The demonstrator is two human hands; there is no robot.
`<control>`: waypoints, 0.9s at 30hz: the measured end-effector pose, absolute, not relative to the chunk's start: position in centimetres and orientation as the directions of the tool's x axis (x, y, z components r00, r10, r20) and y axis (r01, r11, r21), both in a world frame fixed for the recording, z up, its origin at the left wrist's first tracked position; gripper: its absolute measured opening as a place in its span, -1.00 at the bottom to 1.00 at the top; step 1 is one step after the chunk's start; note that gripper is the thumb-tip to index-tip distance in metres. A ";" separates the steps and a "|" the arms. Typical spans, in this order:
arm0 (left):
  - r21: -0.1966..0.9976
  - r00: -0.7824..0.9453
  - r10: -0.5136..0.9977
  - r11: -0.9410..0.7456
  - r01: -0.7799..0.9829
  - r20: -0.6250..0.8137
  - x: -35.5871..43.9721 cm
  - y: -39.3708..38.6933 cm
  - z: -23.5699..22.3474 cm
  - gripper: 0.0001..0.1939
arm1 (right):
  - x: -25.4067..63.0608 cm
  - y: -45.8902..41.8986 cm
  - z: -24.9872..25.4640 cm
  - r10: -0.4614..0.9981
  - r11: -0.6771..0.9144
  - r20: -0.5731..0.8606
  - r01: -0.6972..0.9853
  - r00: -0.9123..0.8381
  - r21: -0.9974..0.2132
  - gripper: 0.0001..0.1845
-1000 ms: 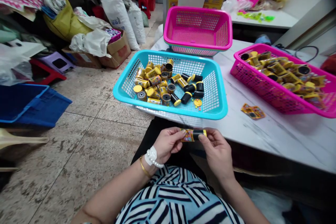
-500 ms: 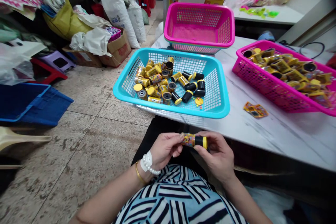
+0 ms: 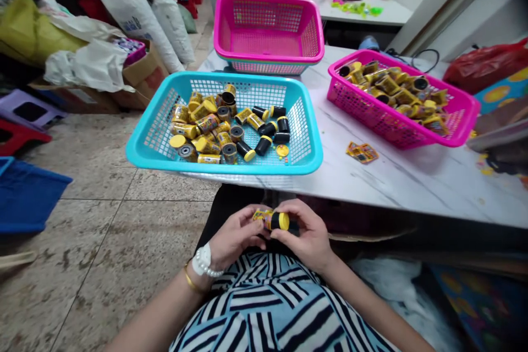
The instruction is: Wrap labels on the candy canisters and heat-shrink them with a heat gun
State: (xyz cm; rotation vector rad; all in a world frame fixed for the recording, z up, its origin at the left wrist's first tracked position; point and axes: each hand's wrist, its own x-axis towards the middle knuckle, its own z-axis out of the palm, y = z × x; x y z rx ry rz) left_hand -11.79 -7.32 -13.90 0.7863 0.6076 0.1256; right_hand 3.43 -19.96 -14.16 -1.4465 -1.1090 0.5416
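- A small canister (image 3: pixel 274 220), black with a yellow cap and a printed label wrapped on its left part, sat low in the centre of the frame, held over the lap just below the table's near edge.
- Its long axis ran roughly left to right across the frame, the yellow cap turned toward the lower right.
- The left hand (image 3: pixel 235 236) pinched the labelled end with fingertips curled around it; the right hand (image 3: pixel 307 234) gripped the capped end, thumb and fingers closed on it. Both hands touched the canister, so neither was nearer; they nearly met around it.
- Directly above the hands in the frame, the turquoise basket (image 3: pixel 225 164) overhung the near edge of the marble table (image 3: pixel 412 181), holding a loose heap of similar canisters toward its left and middle, with bare mesh on its right side.
- Right of centre lay a loose label sheet (image 3: pixel 362 152) flat on the table, apart from both baskets.
- At upper right, a pink basket (image 3: pixel 396 126) was heaped with labelled canisters; at upper centre, another pink basket (image 3: pixel 268 55) stood stacked on others behind the turquoise one.
- Open tabletop lay between the turquoise basket and the full pink one; the tiled floor (image 3: pixel 103 220) filled the left of the frame.
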 end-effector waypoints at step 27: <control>0.885 0.858 0.375 0.431 0.175 -0.352 -11.1 -7.6 -14.6 -0.49 | 2.2 -21.0 -15.2 0.805 0.047 0.280 0.414 0.523 -0.909 -0.72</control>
